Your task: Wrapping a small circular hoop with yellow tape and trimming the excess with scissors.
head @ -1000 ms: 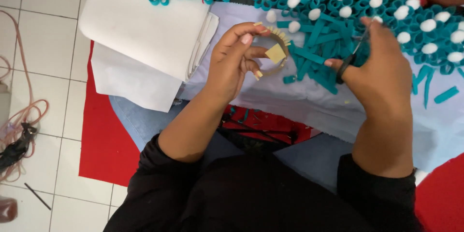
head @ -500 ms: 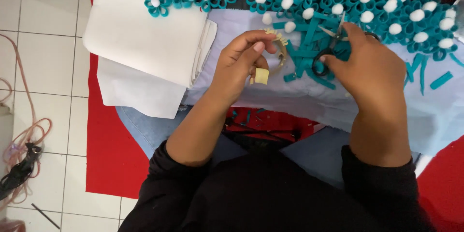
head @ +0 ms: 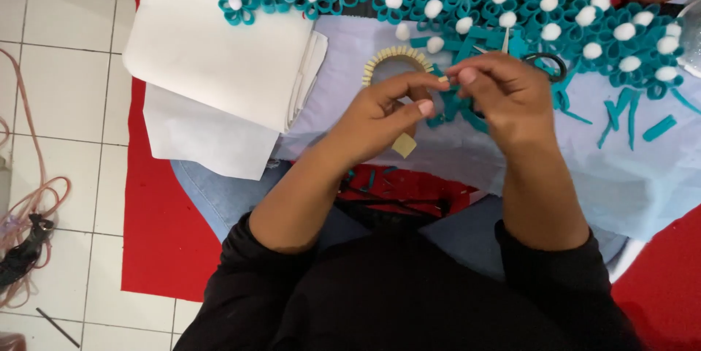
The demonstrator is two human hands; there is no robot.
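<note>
So both hands are meeting right in the middle here. The left hand (head: 380,113) has its thumb and forefinger pinched shut on a tiny pale bit, and the right hand (head: 504,92) is pinched closed on that same spot from the other side, fingertips of both basically touching. Too small to say what the bit itself is. Under the left hand's grip there's a cream-coloured ring of tape with a ribbed edge (head: 394,59), partly hidden behind the fingers, and a little square beige tab (head: 404,145) pokes out below the left palm; can't tell whether it's stuck to the hand or hanging from the ring.

All of it sits over a pale lavender sheet (head: 642,176) spread across the person's lap. Just behind the hands is a big cluster of teal looped-strip flowers with white pompom centres (head: 555,8), running across the top. Loose teal strips (head: 657,128) lie scattered to the right of the right hand, and a pair of black-handled scissors (head: 544,62) rests just beyond that hand's knuckles. Off to the left, well apart from the hands, there's a folded stack of white fabric sheets (head: 219,66) lying partly on a red mat (head: 157,234) on the white tiled floor (head: 58,102). Pinkish cable (head: 29,212) coils at the far left.
</note>
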